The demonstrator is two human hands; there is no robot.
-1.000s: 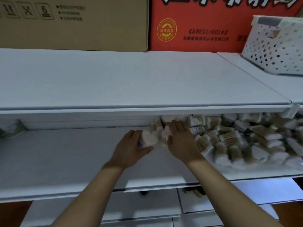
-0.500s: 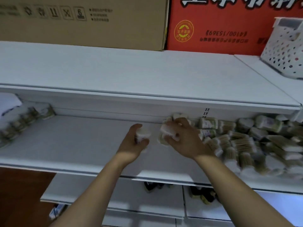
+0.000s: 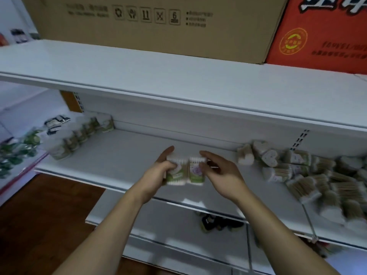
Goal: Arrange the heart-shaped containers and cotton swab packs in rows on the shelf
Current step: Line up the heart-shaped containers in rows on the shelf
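Gripping a green-labelled swab pack [image 3: 174, 171], the left hand [image 3: 156, 175] curls thumb and fingers round its left side above the shelf [image 3: 119, 155] front edge. Right hand [image 3: 224, 175] pinches a purple-labelled pack [image 3: 195, 171] alongside, touching the first. Loose swab packs and heart-shaped containers [image 3: 269, 157] crowd the shelf's right end; a tidy row [image 3: 83, 133] lines its far left corner.

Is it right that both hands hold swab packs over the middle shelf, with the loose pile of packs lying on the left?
Not quite: the head view shows the loose pile of wooden-stick cotton swab packs on the right of the white middle shelf. The left hand and right hand do hold green-labelled packs.
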